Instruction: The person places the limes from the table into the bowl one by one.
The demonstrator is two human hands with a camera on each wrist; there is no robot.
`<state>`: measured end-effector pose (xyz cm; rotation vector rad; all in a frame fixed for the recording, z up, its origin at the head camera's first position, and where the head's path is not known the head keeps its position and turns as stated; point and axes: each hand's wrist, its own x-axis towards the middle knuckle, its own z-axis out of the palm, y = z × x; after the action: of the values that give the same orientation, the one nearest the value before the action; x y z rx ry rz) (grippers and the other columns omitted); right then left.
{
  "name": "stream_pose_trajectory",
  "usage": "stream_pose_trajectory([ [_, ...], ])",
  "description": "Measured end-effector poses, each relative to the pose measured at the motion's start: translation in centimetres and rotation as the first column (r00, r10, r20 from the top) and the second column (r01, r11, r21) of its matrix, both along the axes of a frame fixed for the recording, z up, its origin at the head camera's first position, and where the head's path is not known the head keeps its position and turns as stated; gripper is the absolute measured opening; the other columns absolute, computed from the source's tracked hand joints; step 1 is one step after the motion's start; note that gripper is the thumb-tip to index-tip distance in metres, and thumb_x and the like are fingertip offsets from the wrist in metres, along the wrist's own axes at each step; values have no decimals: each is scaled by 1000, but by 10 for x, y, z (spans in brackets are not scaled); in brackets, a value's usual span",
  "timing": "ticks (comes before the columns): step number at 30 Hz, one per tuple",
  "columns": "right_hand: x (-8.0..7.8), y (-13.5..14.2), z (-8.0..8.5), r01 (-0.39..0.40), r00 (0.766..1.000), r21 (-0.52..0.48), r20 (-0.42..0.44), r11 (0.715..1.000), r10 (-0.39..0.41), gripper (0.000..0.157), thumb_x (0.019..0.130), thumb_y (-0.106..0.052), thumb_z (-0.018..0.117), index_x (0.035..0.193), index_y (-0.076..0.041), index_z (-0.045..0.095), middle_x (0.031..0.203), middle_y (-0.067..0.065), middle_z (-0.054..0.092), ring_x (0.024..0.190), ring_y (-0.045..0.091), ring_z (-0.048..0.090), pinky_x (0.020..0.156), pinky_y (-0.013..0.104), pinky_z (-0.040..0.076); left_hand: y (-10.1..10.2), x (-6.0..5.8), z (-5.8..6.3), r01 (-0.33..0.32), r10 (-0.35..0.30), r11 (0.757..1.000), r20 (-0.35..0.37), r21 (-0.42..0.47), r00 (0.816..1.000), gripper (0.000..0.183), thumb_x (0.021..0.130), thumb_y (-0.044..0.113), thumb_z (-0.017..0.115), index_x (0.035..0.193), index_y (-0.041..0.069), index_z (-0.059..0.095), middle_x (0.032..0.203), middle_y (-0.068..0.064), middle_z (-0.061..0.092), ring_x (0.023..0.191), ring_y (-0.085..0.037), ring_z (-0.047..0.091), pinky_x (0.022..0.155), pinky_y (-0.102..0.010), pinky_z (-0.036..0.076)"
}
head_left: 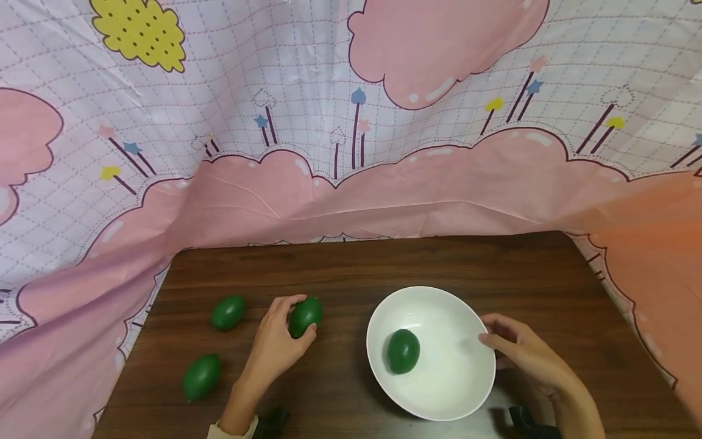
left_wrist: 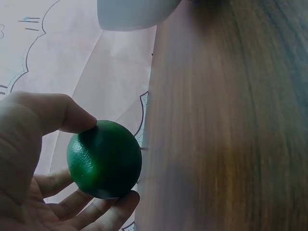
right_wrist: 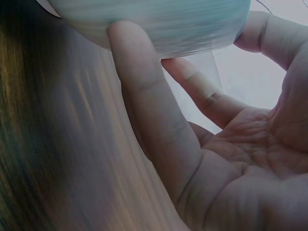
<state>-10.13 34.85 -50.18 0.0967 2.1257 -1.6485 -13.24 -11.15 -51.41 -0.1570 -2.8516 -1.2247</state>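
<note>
My left hand (head_left: 278, 338) holds a glossy dark green lime (head_left: 306, 317) between thumb and fingers, left of the bowl. Up close in the left wrist view, the thumb presses on top of the lime (left_wrist: 104, 160) and the fingers curl beneath it. A white bowl (head_left: 455, 378) stands on the right half of the table, with another lime (head_left: 403, 351) inside, toward its left wall. At the bowl's right edge, my right hand (head_left: 529, 353) grips it, thumb at the rim. In the right wrist view, fingers (right_wrist: 154, 110) touch the bowl's outer wall (right_wrist: 178, 29).
Two more limes, an upper one (head_left: 228, 313) and a lower one (head_left: 201, 378), lie on the brown wooden table (head_left: 340, 268) left of my left hand. A pink and white patterned cloth (head_left: 384, 207) hangs behind the table and down its sides.
</note>
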Motion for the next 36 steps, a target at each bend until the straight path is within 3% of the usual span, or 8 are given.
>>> stream_pose_trajectory([
  [6,0,0,0,6,1000,7,-5,1000,-6,49,106,-25,62,145,3,51,131,22,62,104,24,68,81,48,66,4,-1,2,-6,7,1000,-17,27,1000,57,88,23,82,141,16,62,136,-10,62,115,-26,66,84,-38,61],
  [14,1,0,0,7,1000,8,-23,1000,-7,47,106,-24,62,143,3,53,125,16,64,103,22,68,80,47,66,8,1,9,20,-23,994,29,110,999,57,89,22,83,142,18,62,136,-5,62,123,-25,65,90,-37,61],
  [31,1,1,2,-33,998,-21,-54,999,32,44,108,-22,60,142,5,52,119,6,66,101,20,70,79,46,66,10,6,19,28,-33,991,32,132,999,58,89,21,82,143,18,61,138,-4,61,128,-26,62,93,-39,60],
  [36,1,2,1,-31,998,-19,-50,999,30,45,108,-22,60,143,5,52,119,6,66,101,20,70,80,47,66,12,7,21,40,-47,987,42,158,998,58,89,21,82,144,17,61,138,-4,62,128,-26,63,91,-34,60],
])
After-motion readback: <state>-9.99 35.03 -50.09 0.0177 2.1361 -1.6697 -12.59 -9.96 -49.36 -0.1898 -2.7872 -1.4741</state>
